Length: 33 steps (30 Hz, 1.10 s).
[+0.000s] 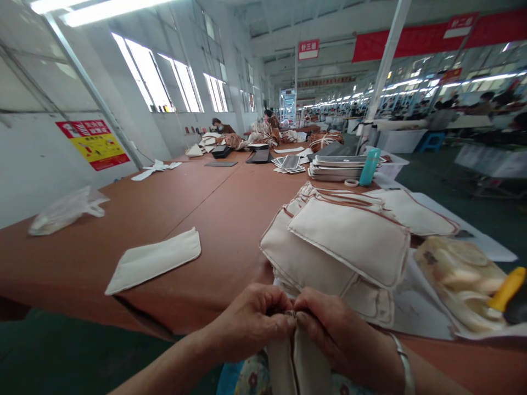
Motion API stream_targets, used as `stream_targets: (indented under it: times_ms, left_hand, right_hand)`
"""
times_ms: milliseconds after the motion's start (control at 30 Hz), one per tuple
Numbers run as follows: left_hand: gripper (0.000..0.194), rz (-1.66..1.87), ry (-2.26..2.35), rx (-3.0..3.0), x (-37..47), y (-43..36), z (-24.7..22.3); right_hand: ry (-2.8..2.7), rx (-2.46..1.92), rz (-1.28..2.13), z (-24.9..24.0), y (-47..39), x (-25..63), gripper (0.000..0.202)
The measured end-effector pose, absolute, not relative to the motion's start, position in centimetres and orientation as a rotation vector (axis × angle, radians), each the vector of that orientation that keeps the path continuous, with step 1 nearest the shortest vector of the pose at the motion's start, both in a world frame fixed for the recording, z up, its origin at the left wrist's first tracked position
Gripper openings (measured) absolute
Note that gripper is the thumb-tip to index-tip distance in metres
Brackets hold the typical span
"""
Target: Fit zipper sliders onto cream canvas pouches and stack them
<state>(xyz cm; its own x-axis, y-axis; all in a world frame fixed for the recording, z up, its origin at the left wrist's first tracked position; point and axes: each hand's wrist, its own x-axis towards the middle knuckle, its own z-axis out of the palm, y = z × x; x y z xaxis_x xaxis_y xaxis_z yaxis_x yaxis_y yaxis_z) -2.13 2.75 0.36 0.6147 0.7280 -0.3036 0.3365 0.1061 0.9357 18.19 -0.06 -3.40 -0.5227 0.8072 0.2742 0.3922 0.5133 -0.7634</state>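
Observation:
Both hands pinch the top end of a cream fabric pouch (310, 362), close to my body at the table's front edge. My left hand (249, 315) grips it on the left, fingers closed and thumb on the cloth. Close against it, my right hand (335, 323), with a bangle at the wrist, pinches the other side. A dark brown line runs down the pouch between the hands; its lower end leaves the picture. Just beyond my right hand lies a pile of similar cream pouches (349, 230) with brown edging. One flat cream piece (158, 260) lies apart on the left.
A brown-covered table (222, 208) stretches ahead. At right sit a yellowish plastic tub (457, 269), a yellow-handled tool (508, 288), a teal bottle (370, 167) and stacked trays (333, 171). A plastic bag (68, 211) lies far left. People work further back.

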Motion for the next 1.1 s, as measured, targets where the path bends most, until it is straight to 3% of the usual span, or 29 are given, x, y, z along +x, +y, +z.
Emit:
stream_targets:
  times_ms: [267,567,700,900,1100]
  left_hand:
    - [0.012,0.317,1.012,1.657,-1.4,2.8,0.5]
    - [0.010,0.287,0.974,1.677,-0.8,2.4,1.2]
    - [0.008,0.287,0.929,1.664,-0.7,2.4,1.2]
    - [0.011,0.282,0.934,1.629,-0.8,2.2,1.4]
    - [0.009,0.315,0.975,1.633,-0.6,2.1,1.6]
  right_hand:
    - [-2.472,-0.771,0.156,-3.7,-0.2,18.4,0.016]
    - [-2.522,-0.708,0.088,-2.2,-0.4,18.9,0.025]
    - [-2.253,-0.923,0.560,-2.7,-0.1,18.7,0.017]
    - [-1.391,-0.976,1.706,-3.1,-0.1,18.0,0.017]
    - [-1.399,-0.944,1.674,-2.5,-0.5,18.0,0.032]
